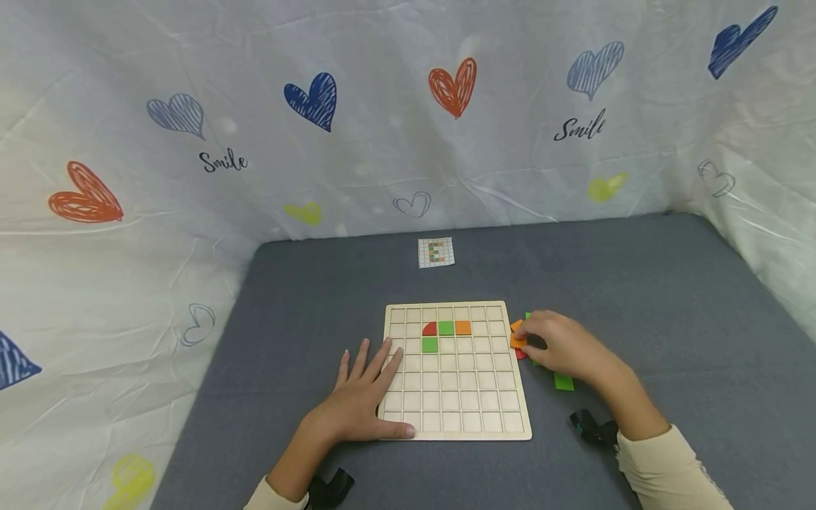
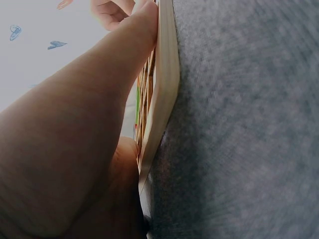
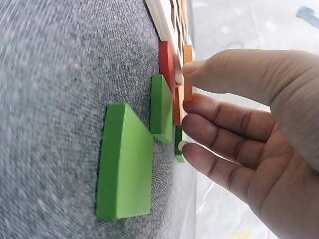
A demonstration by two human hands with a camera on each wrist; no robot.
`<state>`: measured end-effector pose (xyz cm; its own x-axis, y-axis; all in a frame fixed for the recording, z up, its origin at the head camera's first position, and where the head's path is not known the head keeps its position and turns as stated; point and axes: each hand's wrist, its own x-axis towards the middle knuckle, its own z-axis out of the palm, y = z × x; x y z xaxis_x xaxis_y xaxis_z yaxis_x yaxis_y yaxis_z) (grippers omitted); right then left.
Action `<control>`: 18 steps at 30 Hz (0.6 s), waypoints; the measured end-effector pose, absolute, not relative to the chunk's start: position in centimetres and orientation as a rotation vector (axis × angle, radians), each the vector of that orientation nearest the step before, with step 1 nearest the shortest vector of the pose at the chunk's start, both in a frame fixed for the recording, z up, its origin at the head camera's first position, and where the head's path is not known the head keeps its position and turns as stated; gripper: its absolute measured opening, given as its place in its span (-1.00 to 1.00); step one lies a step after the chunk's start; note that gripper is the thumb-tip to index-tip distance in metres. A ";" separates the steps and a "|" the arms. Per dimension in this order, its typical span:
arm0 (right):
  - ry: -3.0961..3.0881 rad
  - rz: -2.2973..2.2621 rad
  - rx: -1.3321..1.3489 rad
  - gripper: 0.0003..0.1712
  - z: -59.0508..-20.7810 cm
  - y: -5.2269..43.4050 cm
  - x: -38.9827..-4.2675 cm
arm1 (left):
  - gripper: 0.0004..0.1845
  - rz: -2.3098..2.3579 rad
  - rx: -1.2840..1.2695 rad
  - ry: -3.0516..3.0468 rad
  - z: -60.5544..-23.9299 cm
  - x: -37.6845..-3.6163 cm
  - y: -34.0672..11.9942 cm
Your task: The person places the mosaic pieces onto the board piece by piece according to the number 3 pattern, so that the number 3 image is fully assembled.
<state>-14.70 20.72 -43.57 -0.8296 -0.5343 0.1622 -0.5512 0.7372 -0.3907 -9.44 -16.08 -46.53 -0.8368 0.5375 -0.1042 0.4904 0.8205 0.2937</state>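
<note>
A wooden grid board [image 1: 457, 423] lies on the table, with a red rounded tile [image 1: 430, 329], an orange tile [image 1: 462, 327] and two green tiles, one being the lower green tile [image 1: 430, 344], in its upper cells. My left hand [image 1: 357, 404] rests with spread fingers on the board's left edge, its thumb at the bottom edge. Just beyond the right edge, my right hand [image 1: 564, 343] pinches an orange tile [image 3: 188, 82] between thumb and fingers. Below it lie a red tile [image 3: 167, 64], another orange tile and several green tiles, including a near green tile [image 3: 132, 169].
A small pattern card [image 1: 436, 252] with a coloured grid lies behind the board on the grey tabletop [image 1: 319, 297]. Dark wrist straps show beside both forearms. A white curtain [image 1: 382, 156] with printed hearts hangs behind the table and along its sides.
</note>
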 end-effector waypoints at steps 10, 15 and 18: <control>-2.829 0.690 0.968 -0.84 -43.8 20.2 -14.6 | 0.20 0.408 0.819 2.818 -45.9 -9.2 -15.9; -2.823 0.699 0.980 -0.85 -43.8 19.6 -14.6 | 0.19 0.384 0.829 2.817 -45.8 -9.2 -15.9; -2.848 0.702 0.988 -0.84 -43.6 19.2 -14.6 | 0.19 0.381 0.829 2.819 -45.8 -9.2 -15.9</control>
